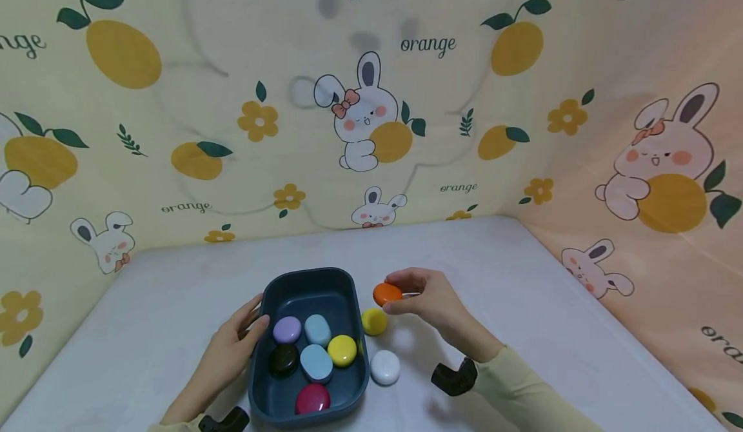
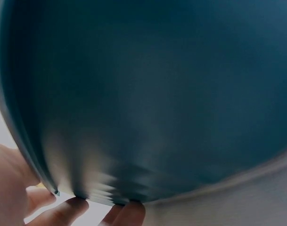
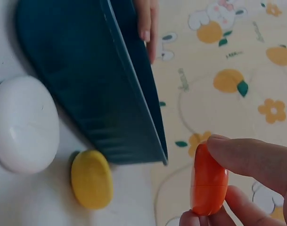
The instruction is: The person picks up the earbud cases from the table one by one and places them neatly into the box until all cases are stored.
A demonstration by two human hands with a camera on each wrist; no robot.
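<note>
Pinched between the thumb and fingers of my right hand point(image 1: 432, 303) is a glossy orange rounded disc point(image 1: 386, 294), held beyond the right rim of a dark blue rectangular tray point(image 1: 304, 287). A thin seam line runs across the disc in the right wrist view. My left hand point(image 1: 232, 348) grips the tray's left side, thumb at the rim and fingertips point(image 2: 134, 214) against the outer wall. Inside the tray lie purple point(image 1: 287, 330), black point(image 1: 283, 360), yellow point(image 1: 342, 351) and crimson point(image 1: 313, 398) discs, along with two light blue ones point(image 1: 317, 363).
Right of the tray, a yellow disc point(image 1: 374, 322) lies close to its wall, and a white disc point(image 1: 385, 367) lies nearer the front. The white tabletop point(image 1: 493, 277) meets a patterned cloth backdrop point(image 1: 441, 90) at the back and sides.
</note>
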